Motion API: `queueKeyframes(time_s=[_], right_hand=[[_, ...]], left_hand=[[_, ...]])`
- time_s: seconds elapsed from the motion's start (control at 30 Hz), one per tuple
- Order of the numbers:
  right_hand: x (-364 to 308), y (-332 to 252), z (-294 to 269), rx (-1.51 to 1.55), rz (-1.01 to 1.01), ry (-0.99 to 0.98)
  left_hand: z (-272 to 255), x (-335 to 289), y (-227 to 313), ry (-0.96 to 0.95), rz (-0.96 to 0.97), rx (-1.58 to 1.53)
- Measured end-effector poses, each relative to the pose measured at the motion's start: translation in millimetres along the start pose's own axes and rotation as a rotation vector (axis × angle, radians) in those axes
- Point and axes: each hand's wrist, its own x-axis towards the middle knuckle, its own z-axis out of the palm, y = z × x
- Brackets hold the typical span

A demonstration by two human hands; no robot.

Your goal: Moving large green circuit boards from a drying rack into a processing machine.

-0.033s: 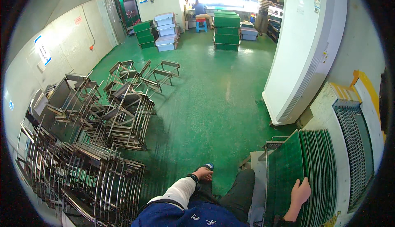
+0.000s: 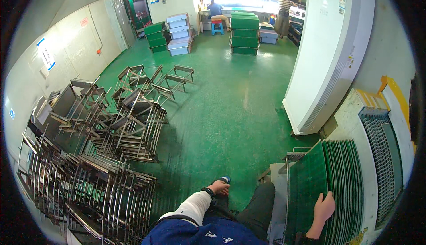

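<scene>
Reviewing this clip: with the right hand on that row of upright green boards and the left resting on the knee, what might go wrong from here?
1. The right hand grips only the edge of one of the green boards; these stand upright, close together in a metal rack, so pulling one may scrape or tip its neighbours.
2. The left hand rests on the knee, so the board would likely get no second support.
3. The stacked metal frames crowd the green floor nearby, a possible trip hazard.
</scene>
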Motion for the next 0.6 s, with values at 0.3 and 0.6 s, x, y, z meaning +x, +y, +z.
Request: queueKeyframes(time_s=[0.3, 0.6], right_hand=[[0.4, -1.2, -2.8, -0.012, 0.020, -0.040], [-0.1, 3.2, 4.5, -0.008, -0.027, 0.050]], left_hand=[[-2.5, 4.9, -4.6, -0.020, 0.021, 0.010], [-2.1, 5.4, -2.7, -0.022, -0.014, 0.013]])
